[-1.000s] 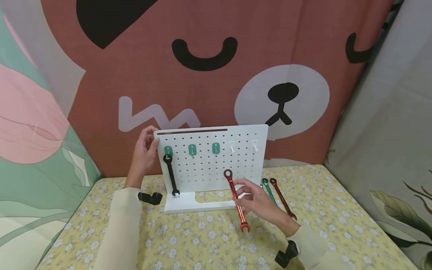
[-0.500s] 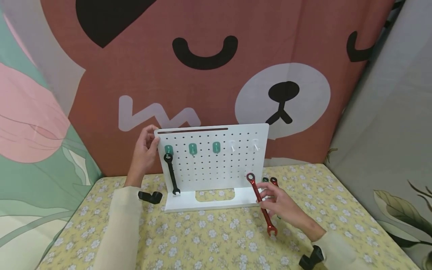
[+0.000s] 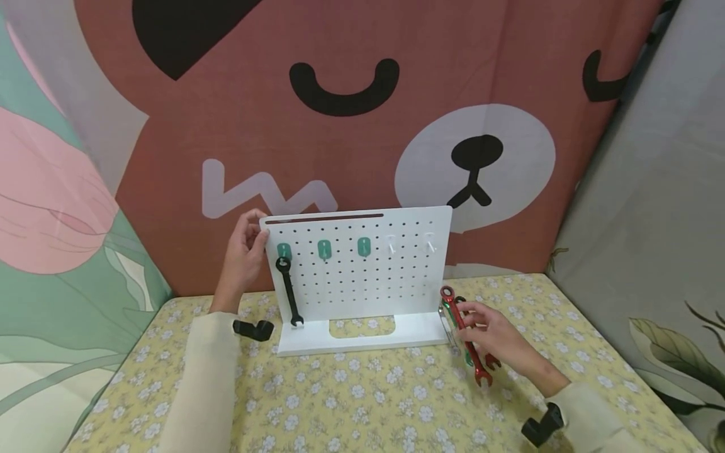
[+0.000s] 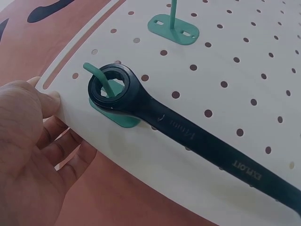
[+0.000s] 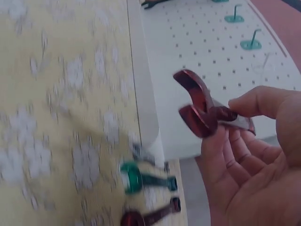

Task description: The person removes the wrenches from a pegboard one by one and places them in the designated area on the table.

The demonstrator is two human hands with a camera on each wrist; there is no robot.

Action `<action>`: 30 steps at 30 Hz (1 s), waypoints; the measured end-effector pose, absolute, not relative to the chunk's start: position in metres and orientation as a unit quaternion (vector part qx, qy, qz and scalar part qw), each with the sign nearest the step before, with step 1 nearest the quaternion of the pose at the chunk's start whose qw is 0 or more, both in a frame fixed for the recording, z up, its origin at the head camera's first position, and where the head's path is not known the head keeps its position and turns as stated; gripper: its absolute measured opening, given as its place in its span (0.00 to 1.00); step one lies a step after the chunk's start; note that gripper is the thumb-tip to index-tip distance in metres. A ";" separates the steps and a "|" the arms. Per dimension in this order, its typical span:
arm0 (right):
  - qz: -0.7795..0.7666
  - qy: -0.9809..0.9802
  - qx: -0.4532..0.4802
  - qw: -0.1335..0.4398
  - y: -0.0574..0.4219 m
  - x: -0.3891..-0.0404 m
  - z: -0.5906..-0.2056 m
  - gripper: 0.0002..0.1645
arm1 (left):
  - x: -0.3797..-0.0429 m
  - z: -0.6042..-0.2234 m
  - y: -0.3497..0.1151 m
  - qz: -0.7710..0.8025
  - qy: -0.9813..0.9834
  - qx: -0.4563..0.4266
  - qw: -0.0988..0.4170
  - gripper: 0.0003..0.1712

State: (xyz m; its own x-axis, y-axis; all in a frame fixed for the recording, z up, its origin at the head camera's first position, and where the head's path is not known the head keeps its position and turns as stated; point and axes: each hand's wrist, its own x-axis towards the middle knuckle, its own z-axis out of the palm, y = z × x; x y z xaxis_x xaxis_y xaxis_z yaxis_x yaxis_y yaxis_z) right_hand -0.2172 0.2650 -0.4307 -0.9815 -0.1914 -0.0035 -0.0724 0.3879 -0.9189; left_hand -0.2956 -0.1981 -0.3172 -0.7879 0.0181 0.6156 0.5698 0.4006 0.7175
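My left hand (image 3: 243, 258) grips the upper left corner of a white pegboard (image 3: 362, 283), thumb in front and fingers behind. Beside it a black ratcheting combination wrench (image 4: 202, 129) hangs by its ring end on a green hook (image 4: 124, 115). My right hand (image 3: 501, 336) pinches a red combination wrench (image 3: 476, 363) between thumb and fingers, off the table at the board's right end, ring end up. Under it on the cloth lie a green wrench (image 5: 134, 178), another red wrench (image 5: 160, 213) and a silver one (image 5: 141, 153), mostly hidden in the head view.
Two more green hooks (image 3: 325, 250) and two clear hooks (image 3: 391, 245) stand along the board's upper part, bearing nothing. The board's white base (image 3: 362, 343) rests on a yellow floral tablecloth (image 3: 351, 402). A bear-printed curtain (image 3: 255, 126) hangs close behind the board.
My right hand has carried the red wrench rightward, from in front of the board to over the other wrenches. The left hand stays at the board's corner.
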 end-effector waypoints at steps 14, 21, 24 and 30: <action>-0.485 0.872 -0.050 0.044 0.307 -0.240 -0.452 0.33 | -0.296 -0.316 -0.199 -0.515 -0.792 -0.186 0.269 0.17; -0.460 0.885 -0.040 0.050 0.317 -0.248 -0.456 0.33 | -0.303 -0.322 -0.200 -0.519 -0.793 -0.176 0.266 0.17; -0.450 0.890 -0.047 0.057 0.320 -0.252 -0.458 0.32 | -0.305 -0.323 -0.201 -0.519 -0.793 -0.174 0.267 0.17; -0.427 0.900 -0.054 0.074 0.324 -0.259 -0.460 0.31 | -0.298 -0.319 -0.198 -0.518 -0.795 -0.173 0.265 0.17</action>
State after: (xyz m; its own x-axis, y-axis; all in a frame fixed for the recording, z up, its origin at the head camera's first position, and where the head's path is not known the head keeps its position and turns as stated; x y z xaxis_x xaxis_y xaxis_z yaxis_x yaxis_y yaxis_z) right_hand -0.2588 0.3235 -0.4598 -0.9833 -0.1605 -0.0862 -0.0348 0.6300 -0.7758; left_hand -0.2985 -0.1984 -0.3186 -0.8005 -0.0002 0.5993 0.5485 0.4029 0.7327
